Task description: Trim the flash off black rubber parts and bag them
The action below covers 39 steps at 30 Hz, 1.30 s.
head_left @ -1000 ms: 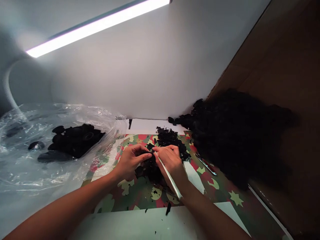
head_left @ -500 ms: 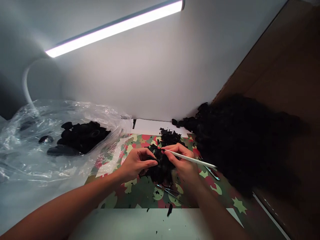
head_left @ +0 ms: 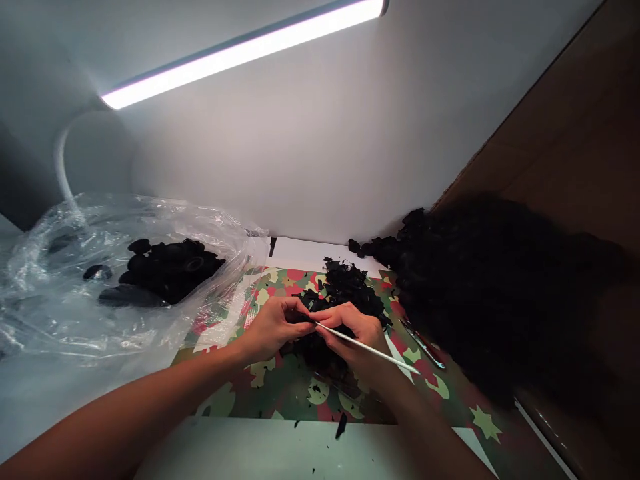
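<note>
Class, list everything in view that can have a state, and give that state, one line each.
Strip lamp: lit
Right hand: closed on the white stick
White stick: held, slanting
Left hand: fingers curled, grip unclear
Clear plastic bag: crumpled
Black scraps: loose, heaped
Slender metal tool: lying down, unheld
Patterned sheet: spread out, partly covered

This looks like a workshop corner, with a strip lamp (head_left: 245, 56), bagged black pieces (head_left: 167, 275) and black scraps (head_left: 350, 281).
</note>
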Motion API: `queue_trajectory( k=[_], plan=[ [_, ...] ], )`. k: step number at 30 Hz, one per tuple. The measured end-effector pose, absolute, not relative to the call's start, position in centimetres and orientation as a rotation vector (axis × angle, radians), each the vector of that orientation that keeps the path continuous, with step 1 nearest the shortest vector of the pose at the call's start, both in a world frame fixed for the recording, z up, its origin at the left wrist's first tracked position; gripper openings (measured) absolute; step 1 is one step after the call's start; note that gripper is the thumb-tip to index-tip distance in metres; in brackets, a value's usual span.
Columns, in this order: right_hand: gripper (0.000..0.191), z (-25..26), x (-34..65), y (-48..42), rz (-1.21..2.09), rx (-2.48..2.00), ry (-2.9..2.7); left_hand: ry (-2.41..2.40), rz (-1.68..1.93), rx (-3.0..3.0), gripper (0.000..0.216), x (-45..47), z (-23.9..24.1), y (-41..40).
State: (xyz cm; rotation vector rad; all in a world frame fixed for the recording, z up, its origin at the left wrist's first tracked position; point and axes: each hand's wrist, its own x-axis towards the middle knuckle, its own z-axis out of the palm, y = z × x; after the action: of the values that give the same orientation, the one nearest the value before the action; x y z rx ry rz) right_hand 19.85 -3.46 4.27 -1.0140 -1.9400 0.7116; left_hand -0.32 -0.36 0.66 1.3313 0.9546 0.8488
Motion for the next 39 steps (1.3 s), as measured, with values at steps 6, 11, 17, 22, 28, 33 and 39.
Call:
queue_trajectory(
  k=[6, 11, 17, 22, 28, 33, 39],
  plan=[
    [0.015, 4.0, 19.5, -3.4, 0.592, -0.955, -2.005, 0.994, 0.85, 1.346, 0.023, -0.3, 1.4, -0.5],
    [0.017, 2.7, 18.8, -2.8, 0.316, -0.931, -2.061, 0.99, 0.877, 1.312, 0.027, -0.2, 1.2, -0.5],
    [0.016, 2.7, 20.4, -1.8, 0.323, -1.186, -1.787, 0.924, 0.966, 1.245, 0.027, -0.1, 1.2, -0.4],
    [0.019, 3.7, 20.5, -2.2, 0.654, -1.238, -1.543, 0.839, 1.019, 1.186, 0.023, -0.1, 1.9, -0.5],
    [0.029, 4.0, 20.4, -2.5, 0.715, -1.303, -1.476, 0.78, 1.014, 1.104, 0.025, -0.2, 1.6, -0.4],
    [0.03, 3.9, 20.4, -2.6, 0.76, -1.267, -1.439, 0.751, 1.009, 1.115, 0.024, -0.4, 0.8, -0.3],
    [0.028, 4.0, 20.2, -2.5, 0.66, -1.272, -1.585, 0.755, 1.014, 1.351, 0.021, -0.6, 0.8, -0.1]
  ],
)
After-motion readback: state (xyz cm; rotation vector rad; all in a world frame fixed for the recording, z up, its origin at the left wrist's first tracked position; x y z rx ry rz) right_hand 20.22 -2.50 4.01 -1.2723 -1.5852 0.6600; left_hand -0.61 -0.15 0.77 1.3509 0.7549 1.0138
